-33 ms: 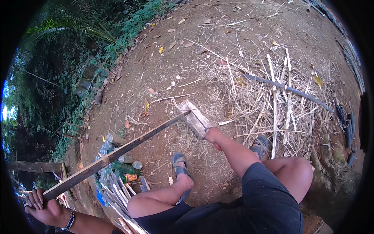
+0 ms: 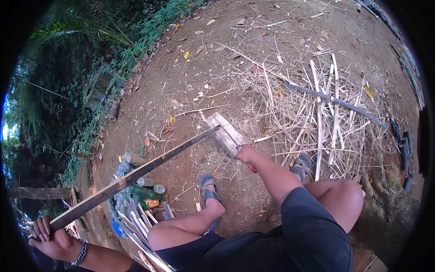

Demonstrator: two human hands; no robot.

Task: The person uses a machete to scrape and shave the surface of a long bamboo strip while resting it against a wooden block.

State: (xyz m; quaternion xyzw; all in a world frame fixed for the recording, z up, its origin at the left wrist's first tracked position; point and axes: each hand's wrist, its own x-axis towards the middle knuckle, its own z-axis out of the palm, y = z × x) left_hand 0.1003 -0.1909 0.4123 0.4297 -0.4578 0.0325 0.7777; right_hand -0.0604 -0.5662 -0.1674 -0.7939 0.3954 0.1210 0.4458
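My left hand (image 2: 50,240) is closed around the lower-left end of a long bamboo slat (image 2: 118,185). The slat slants up to the right, and its far end rests on a pale wooden block (image 2: 226,134) on the ground. My right hand (image 2: 247,155) is wrapped around the handle of a knife. The knife's thin dark blade (image 2: 230,137) reaches over the block to the slat's far end. Fingers hide most of the handle. Whether the blade's edge has entered the slat I cannot tell.
A heap of pale shavings (image 2: 294,118) lies at the right, with a long grey machete-like blade (image 2: 337,102) across it. Bottles (image 2: 144,192) and a bundle of cut strips (image 2: 140,226) are by my left knee. Sandalled feet flank the block. Dense plants (image 2: 81,68) border the left.
Both hands keep their holds. The scene sits slightly higher in the picture, and the slat and knife look almost the same.
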